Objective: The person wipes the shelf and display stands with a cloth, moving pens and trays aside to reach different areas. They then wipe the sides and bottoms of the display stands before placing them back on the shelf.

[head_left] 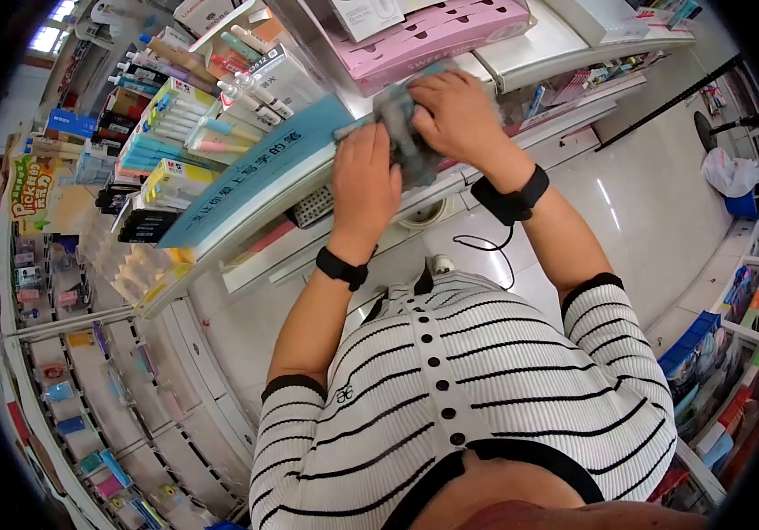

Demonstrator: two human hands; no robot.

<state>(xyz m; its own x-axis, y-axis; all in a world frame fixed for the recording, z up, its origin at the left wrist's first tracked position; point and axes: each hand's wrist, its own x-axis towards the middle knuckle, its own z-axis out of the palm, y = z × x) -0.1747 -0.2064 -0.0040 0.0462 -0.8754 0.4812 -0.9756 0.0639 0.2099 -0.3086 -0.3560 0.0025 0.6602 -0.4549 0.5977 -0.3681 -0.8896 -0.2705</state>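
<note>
A crumpled grey-green cloth (pixel 404 132) lies bunched at the front edge of the display shelf (pixel 264 190). My right hand (pixel 457 119) is closed on its upper right part, fingers curled over the fabric. On the cloth's left side, my left hand (pixel 367 181) has its fingers together and bent over the fabric, tips partly hidden. A blue sign strip (pixel 260 168) with Chinese lettering runs along the shelf just left of my left hand. Beyond the cloth stands a pink box (pixel 432 44) with cut-out slots.
Boxes of pens (pixel 242 106) crowd the shelf at left. A white box (pixel 369 16) rests on the pink one. Below right, a black device (pixel 501 201) with a cable hangs by my right wrist. Goods racks (pixel 101 397) stand at lower left, and a blue basket (pixel 690 344) at right.
</note>
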